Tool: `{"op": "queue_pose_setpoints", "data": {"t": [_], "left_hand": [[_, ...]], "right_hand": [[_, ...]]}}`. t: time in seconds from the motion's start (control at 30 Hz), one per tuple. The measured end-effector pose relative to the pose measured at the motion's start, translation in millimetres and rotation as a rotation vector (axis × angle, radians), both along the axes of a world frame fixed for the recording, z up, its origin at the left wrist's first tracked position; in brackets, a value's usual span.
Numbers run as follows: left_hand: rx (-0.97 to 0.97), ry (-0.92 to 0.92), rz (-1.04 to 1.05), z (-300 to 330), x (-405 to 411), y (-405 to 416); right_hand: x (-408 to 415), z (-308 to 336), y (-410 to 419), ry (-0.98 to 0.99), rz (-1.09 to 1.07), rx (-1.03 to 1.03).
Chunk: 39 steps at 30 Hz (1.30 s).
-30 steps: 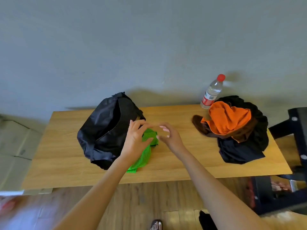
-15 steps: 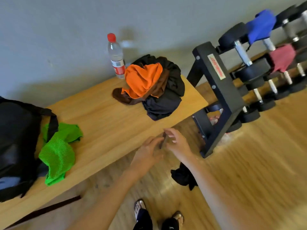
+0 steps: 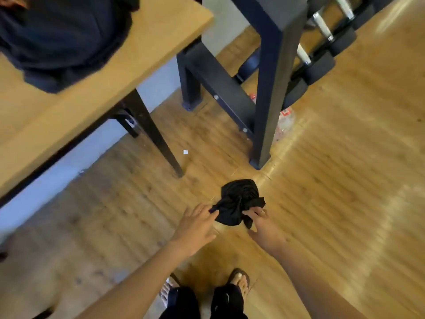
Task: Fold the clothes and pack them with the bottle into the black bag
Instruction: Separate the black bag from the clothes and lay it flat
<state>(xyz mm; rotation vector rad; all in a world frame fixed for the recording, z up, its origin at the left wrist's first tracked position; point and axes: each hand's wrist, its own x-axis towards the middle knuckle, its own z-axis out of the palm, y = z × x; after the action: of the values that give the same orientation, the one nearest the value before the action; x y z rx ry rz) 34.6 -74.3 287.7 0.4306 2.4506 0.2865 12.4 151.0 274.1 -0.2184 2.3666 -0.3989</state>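
Note:
A crumpled black garment [image 3: 238, 201] lies on the wooden floor in front of my feet. My left hand [image 3: 197, 223] touches its left edge with the fingertips. My right hand [image 3: 264, 224] pinches its right edge between thumb and fingers. A dark pile of clothes [image 3: 62, 40] sits on the wooden table [image 3: 142, 56] at the upper left. The black bag, the bottle and the green cloth are out of view.
A black table leg [image 3: 158, 139] stands to the left of the garment. The dark frame of a dumbbell rack [image 3: 269, 88] rises just behind it, with dumbbells [image 3: 322, 63] at the upper right. A crushed plastic bottle [image 3: 285, 120] lies under the rack.
The view has swung from the tabletop down to the floor. Both hands dropped from the table edge to the black garment, and the right hand has taken hold of it.

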Motion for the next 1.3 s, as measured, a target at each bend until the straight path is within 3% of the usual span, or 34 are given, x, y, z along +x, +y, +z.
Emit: {"op": "queue_pose_setpoints", "data": {"t": [0.33, 0.47, 0.6, 0.73, 0.9, 1.07, 1.3], "left_hand": [[-0.165, -0.122, -0.360, -272, -22, 33], [-0.263, -0.151, -0.468, -334, -34, 42], [-0.304, -0.153, -0.489, -344, -47, 41], [-0.211, -0.109, -0.366, -310, -52, 35], [-0.033, -0.058, -0.177, -220, -49, 31], [0.111, 0.075, -0.022, -80, -36, 21], [0.459, 0.218, 0.266, 142, -28, -14]], "right_hand": [[-8, -274, 29, -0.053, 0.010, 0.166], [-17, -338, 28, -0.070, -0.058, 0.142], [-19, -354, 30, -0.001, -0.035, 0.075], [-18, -320, 26, 0.066, 0.004, -0.002], [-20, -215, 21, 0.157, 0.010, -0.066], [-21, -74, 12, 0.257, -0.041, -0.158], [-36, 152, -32, 0.367, -0.131, -0.344]]}}
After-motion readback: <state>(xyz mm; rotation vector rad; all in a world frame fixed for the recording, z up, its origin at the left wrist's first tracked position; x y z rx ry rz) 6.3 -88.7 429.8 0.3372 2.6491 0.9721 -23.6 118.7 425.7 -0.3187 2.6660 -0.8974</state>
